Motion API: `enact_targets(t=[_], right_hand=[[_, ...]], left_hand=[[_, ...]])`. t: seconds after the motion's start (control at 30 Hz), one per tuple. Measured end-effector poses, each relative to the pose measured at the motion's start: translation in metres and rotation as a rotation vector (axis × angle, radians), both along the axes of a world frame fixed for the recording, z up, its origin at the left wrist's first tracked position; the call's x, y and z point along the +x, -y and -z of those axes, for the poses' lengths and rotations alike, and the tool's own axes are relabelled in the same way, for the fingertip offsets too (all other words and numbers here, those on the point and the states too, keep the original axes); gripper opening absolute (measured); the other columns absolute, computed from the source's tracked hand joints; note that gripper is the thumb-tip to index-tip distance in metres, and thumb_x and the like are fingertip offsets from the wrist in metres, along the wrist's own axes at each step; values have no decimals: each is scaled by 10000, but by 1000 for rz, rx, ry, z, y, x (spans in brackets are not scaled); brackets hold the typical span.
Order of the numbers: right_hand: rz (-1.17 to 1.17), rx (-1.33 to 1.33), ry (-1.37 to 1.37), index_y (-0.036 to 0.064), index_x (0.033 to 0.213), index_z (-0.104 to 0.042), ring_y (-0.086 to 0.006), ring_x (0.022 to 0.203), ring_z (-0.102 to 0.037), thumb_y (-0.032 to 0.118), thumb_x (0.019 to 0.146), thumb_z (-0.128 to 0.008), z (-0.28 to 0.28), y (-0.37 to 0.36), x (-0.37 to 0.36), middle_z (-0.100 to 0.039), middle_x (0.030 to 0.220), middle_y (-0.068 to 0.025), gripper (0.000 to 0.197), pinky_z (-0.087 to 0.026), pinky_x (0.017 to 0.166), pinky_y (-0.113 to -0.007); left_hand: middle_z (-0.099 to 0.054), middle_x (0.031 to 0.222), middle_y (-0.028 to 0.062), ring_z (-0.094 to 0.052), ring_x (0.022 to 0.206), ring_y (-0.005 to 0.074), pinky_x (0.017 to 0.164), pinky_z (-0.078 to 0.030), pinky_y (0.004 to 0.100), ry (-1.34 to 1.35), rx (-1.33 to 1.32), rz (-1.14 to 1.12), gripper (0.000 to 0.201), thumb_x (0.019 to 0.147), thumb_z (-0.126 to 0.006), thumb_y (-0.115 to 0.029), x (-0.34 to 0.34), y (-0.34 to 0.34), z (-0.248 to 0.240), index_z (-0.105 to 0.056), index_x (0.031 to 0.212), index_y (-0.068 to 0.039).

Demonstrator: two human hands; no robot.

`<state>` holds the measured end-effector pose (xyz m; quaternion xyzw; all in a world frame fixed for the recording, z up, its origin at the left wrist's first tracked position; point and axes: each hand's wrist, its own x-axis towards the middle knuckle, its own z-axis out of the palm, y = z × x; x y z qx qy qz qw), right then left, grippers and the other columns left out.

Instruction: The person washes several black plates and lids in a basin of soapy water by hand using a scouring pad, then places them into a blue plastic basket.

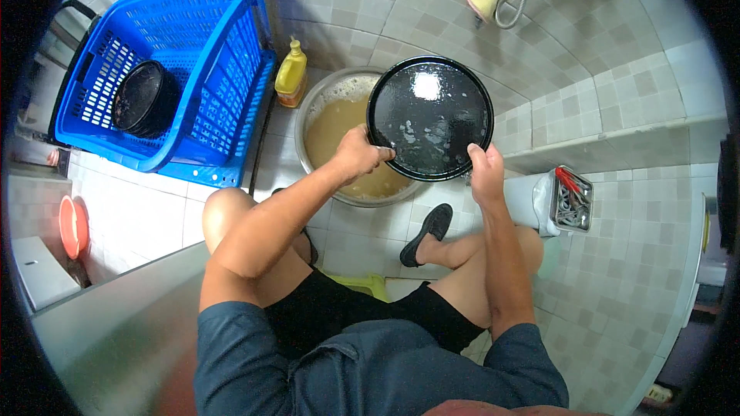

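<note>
We grip a round black pan [432, 112] at its rim: our left hand [362, 154] is closed on the lower left edge, our right hand [486, 173] on the lower right. The wet, shiny pan is over the right part of a metal basin [301, 135] holding cloudy brown water [331, 135]. A yellow bottle [291, 75] stands just beside the basin, near a blue basket [202, 100].

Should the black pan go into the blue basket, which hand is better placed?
Probably the left hand: it holds the left side of the black pan, nearer the blue basket; the right hand holds the right side.
</note>
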<state>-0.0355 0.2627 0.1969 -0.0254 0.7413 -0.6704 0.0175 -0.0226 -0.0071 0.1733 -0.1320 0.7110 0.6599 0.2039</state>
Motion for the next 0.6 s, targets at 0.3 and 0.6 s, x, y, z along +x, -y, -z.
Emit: enact_targets(t=[0.3, 0.6], right_hand=[[39, 153, 38, -11, 1207, -598, -126, 963, -578, 133, 961, -515, -3, -6, 9, -657, 1101, -42, 297, -456, 895, -302], [301, 198, 289, -22, 819, -614, -116, 596, -479, 155, 864, -568, 28, -12, 13, -558, 685, -33, 188, -381, 510, -342]], left_hand=[[-656, 672, 129, -644, 540, 200, 516, -520, 340, -159, -171, 46, 411, 970, -552, -332, -16, 9, 32, -645, 908, 64], [-675, 807, 133, -642, 614, 202, 573, -512, 349, -309, -42, -411, 314, 974, -421, -189, -53, 39, 35, -644, 987, 31]])
